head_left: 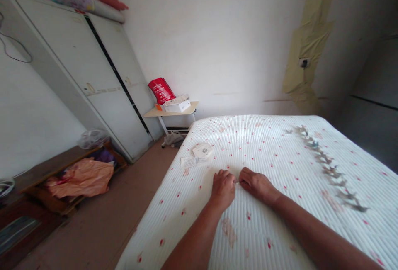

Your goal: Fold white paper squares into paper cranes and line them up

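My left hand [224,188] and my right hand [256,185] are close together over the middle of the bed cover. Both have their fingers curled in a pinch. A tiny pale bit shows between the fingertips, too small to name. Ahead and to the left lie several white paper pieces [202,150], one with a dark round print. Off to the right, a slanting row of several small, blurred, grey-brown pointed pieces [332,172] stretches along the cover; their kind cannot be made out.
The bed [248,237] has a white ribbed cover with red dots. Beyond its far left corner, a small table [151,113] carries a red bag [161,91] and a white box [180,105]. A grey cabinet [71,54] and a low wooden bench [40,176] with an orange bag [82,176] stand left.
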Tool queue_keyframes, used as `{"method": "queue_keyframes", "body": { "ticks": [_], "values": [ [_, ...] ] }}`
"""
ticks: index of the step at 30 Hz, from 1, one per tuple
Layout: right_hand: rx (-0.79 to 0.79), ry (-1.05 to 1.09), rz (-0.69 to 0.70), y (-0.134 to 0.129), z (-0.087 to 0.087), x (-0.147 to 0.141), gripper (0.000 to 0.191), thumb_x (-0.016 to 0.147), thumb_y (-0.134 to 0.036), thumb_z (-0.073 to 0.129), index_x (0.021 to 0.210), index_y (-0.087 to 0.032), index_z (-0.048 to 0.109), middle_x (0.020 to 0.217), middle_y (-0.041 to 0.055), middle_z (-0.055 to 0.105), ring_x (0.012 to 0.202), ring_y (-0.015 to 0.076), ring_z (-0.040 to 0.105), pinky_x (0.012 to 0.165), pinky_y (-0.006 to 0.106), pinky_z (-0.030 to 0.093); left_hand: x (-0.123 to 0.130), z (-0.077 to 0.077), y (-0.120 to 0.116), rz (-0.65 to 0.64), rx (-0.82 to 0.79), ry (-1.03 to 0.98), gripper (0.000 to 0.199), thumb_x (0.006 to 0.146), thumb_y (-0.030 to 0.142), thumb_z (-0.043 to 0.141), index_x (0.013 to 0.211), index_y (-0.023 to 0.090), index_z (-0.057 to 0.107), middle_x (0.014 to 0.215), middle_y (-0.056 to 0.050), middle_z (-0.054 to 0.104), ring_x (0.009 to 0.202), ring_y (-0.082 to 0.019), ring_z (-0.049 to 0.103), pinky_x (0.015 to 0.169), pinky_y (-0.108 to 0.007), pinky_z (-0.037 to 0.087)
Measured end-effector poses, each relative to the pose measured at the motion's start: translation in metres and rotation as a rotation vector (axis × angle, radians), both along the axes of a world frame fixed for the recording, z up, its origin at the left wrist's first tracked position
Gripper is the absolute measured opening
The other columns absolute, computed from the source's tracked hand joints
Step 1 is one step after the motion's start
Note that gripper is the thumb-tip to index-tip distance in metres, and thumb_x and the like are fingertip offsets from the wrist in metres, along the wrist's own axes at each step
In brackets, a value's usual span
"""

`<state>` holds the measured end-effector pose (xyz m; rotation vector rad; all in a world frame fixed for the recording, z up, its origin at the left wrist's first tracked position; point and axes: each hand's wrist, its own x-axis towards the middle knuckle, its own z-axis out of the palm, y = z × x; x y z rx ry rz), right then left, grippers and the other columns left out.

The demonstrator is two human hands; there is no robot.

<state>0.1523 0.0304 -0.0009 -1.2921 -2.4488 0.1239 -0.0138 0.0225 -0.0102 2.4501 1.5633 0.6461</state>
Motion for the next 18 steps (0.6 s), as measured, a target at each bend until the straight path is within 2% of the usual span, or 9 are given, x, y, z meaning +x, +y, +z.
{"method": "queue_keyframes", "body": {
  "ticks": [7, 12, 16, 18],
  "values": [
    [-0.04, 0.049, -0.002, 0.001, -0.003, 0.0, 0.021, 0.085, -0.015, 0.038, 0.076, -0.017, 0.057, 0.08, 0.0024, 0.055, 0.064, 0.0101, 0.055, 0.056, 0.019, 0.037, -0.002, 0.0, 0.0, 0.003, 0.014, -0.126, 0.01, 0.073, 0.011, 0.053, 0.076, 0.019, 0.059, 0.081, -0.002, 0.058, 0.085, -0.018, 0.048, 0.08, -0.031, 0.036],
    [-0.154, 0.187, 0.014, 0.003, 0.0, 0.004, 0.02, 0.083, -0.018, 0.039, 0.074, -0.017, 0.056, 0.079, 0.0033, 0.055, 0.068, 0.0124, 0.053, 0.062, 0.023, 0.039, -0.006, 0.006, 0.0, -0.017, -0.051, -0.3, 0.017, 0.068, 0.008, 0.05, 0.076, 0.019, 0.061, 0.083, -0.002, 0.059, 0.088, -0.018, 0.05, 0.083, -0.031, 0.038],
    [-0.393, 0.491, 0.036, 0.005, 0.005, 0.006, 0.018, 0.08, -0.027, 0.045, 0.069, -0.017, 0.054, 0.069, 0.0005, 0.053, 0.064, 0.0124, 0.05, 0.059, 0.023, 0.037, -0.013, 0.01, 0.001, -0.09, -0.202, -0.574, 0.041, 0.062, 0.004, 0.048, 0.098, 0.02, 0.06, 0.102, -0.003, 0.06, 0.1, -0.017, 0.05, 0.088, -0.029, 0.037],
    [-0.582, 0.652, 0.0, 0.004, 0.008, 0.004, 0.019, 0.077, -0.033, 0.048, 0.068, -0.017, 0.053, 0.061, -0.0026, 0.049, 0.055, 0.01, 0.043, 0.051, 0.022, 0.033, -0.013, 0.011, 0.001, -0.113, -0.296, -0.712, 0.042, 0.062, 0.006, 0.049, 0.1, 0.019, 0.06, 0.103, -0.003, 0.061, 0.1, -0.017, 0.052, 0.087, -0.028, 0.038]
  ]
}}
